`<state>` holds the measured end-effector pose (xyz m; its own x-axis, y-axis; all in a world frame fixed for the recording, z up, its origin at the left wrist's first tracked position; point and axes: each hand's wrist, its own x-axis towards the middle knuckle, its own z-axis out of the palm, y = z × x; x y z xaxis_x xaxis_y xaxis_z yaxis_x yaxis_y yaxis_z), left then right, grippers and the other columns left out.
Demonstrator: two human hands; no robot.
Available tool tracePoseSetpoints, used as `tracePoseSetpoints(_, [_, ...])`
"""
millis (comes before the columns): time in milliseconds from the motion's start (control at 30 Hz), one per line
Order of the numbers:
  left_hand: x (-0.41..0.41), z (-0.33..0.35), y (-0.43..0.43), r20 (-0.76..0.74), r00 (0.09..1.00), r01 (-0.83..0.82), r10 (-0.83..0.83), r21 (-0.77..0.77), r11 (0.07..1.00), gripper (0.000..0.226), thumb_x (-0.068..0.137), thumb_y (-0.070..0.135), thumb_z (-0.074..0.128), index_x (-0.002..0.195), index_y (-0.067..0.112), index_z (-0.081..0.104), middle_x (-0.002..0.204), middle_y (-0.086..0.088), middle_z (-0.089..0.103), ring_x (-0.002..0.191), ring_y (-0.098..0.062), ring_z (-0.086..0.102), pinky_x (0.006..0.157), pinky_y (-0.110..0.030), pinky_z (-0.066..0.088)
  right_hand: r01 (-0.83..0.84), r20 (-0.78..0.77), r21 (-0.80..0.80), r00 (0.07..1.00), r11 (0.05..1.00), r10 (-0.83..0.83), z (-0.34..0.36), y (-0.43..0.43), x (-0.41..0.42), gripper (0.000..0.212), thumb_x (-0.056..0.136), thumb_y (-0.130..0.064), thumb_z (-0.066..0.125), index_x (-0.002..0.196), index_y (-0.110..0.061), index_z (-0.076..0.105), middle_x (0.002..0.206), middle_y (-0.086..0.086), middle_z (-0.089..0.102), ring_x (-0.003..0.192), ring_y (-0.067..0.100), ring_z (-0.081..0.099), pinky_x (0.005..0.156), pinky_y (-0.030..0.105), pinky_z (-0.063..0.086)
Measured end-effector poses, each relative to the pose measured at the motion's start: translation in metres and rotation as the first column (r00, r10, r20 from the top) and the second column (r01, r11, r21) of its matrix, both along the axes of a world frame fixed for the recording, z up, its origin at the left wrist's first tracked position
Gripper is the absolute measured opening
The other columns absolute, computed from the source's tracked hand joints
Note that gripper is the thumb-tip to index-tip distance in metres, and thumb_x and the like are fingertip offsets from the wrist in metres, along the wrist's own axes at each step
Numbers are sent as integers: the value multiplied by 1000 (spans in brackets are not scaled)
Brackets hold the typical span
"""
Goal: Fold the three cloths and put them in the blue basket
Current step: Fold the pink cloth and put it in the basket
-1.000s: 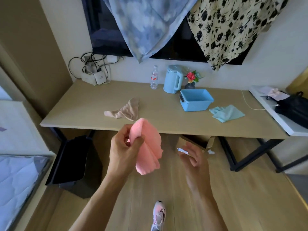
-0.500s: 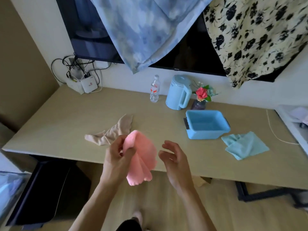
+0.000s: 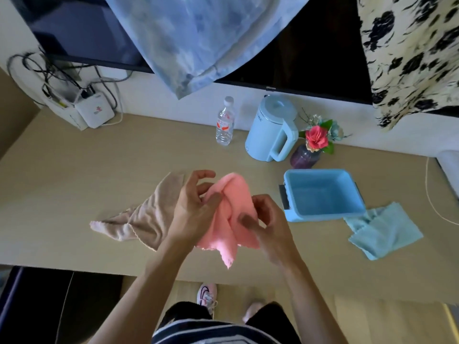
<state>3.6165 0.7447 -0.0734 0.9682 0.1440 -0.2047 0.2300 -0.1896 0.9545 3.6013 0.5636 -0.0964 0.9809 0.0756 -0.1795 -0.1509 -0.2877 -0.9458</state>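
No legible txt; bottle label (image 3: 224, 124) seemingly blurred.

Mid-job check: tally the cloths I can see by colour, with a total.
pink cloth: 1
beige cloth: 1
light blue cloth: 1
Total: 3

pink cloth (image 3: 231, 212): bunched in loose folds, one corner pointing down, gripped by the left hand (image 3: 191, 207) and right hand (image 3: 268, 227) above the table (image 3: 74, 182)
beige cloth (image 3: 146, 214): crumpled, lying on the table left of the pink cloth
pale teal cloth (image 3: 383, 230): spread out, partly folded over, just beside the blue basket's front right corner
blue basket (image 3: 323, 214): rectangular, upright, on the table right of the pink cloth
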Motion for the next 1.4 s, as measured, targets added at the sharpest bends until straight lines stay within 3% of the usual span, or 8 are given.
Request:
tracePoseSetpoints(167, [34,3,-5,84,995,-59,50,111,992,19,88,10,65,103,19,60,92,7,69,72,9,60,58,-4,40,62,7,88,998,994,-63,5,0,40,18,82,-24,63,90,-9,56,76,1,58,68,13,54,61,28,46])
tracePoseSetpoints(333, [49,-4,0,236,972,-51,-21,295,954,15,89,20,65,103,24,66,102,10,68,87,-2,65,74,-12,47,79,-64,224,996,971,-66,20,-6,75,32,84,-30,64,90,0,57,68,5,60,64,16,56,60,28,43])
tracePoseSetpoints(500, [43,7,-14,421,844,189,-332,345,919,49,79,41,78,119,16,64,131,1,56,123,-13,55,96,-23,45,202,-212,391,969,898,-126,30,-3,93,26,83,-31,68,97,-12,59,83,8,69,75,26,63,71,46,49])
tracePoseSetpoints(733, [53,10,-29,491,852,47,-181,273,961,17,85,5,70,101,12,70,104,2,66,90,-13,67,73,-34,56,169,-253,532,967,830,-35,46,-5,91,31,90,-36,68,102,-15,48,55,0,55,46,14,48,55,30,31])
tracePoseSetpoints(833, [59,16,-27,409,901,59,-142,210,976,4,86,13,73,87,14,70,87,3,69,80,-13,67,69,-29,56,-4,-180,457,979,889,97,51,-17,86,68,65,-62,80,109,-20,50,75,1,67,66,18,58,65,35,39])
tracePoseSetpoints(967, [64,19,-29,320,937,103,-139,127,987,27,79,39,73,71,15,64,67,-1,65,63,-7,59,59,-30,53,-145,-106,293,977,945,183,58,-29,76,70,64,-42,84,122,-30,47,107,-1,73,97,15,71,77,26,54])
tracePoseSetpoints(1133, [62,31,-28,343,914,205,-217,71,976,31,92,23,68,69,5,58,56,6,50,51,-1,40,48,-13,31,-159,42,192,987,968,154,69,-32,68,31,88,-38,63,107,-17,51,90,9,64,80,13,62,68,27,49])
tracePoseSetpoints(1400, [65,50,-30,390,852,294,-351,199,935,41,95,30,63,67,4,48,55,8,30,51,-7,24,47,-20,21,-96,200,-87,973,992,112,74,-38,67,30,96,-34,57,75,-14,49,62,1,37,59,11,35,56,28,30])
